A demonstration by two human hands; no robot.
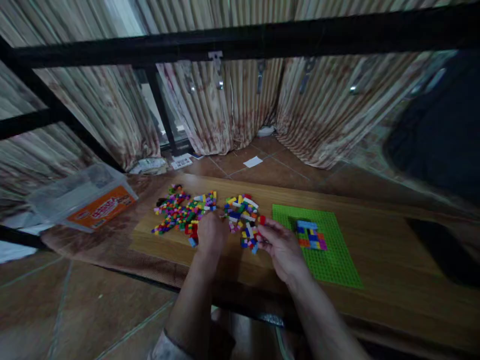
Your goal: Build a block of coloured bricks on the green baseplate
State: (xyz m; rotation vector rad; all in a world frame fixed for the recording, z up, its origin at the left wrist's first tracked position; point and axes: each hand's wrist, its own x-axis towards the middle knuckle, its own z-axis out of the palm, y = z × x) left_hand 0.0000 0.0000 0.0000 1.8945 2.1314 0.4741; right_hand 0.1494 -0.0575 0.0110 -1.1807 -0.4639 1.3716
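Several small coloured bricks (pixel 183 212) lie heaped on a low wooden board (pixel 375 240); a second heap (pixel 242 215) lies beside the first. My left hand (pixel 210 234) rests curled between the two heaps, with its fingers hidden among the bricks. My right hand (pixel 282 246) pinches a red brick (pixel 262 219) at the second heap's right edge. Just right of that hand, a green baseplate (pixel 330 260) carries a block of stacked coloured bricks (pixel 310 235).
A clear plastic box with an orange label (pixel 84 198) stands at the left. A black metal frame (pixel 240 42) crosses overhead. Striped curtains (pixel 232 110) hang behind, with papers (pixel 253 161) on the tiled floor. A dark flat object (pixel 442 247) lies at the right.
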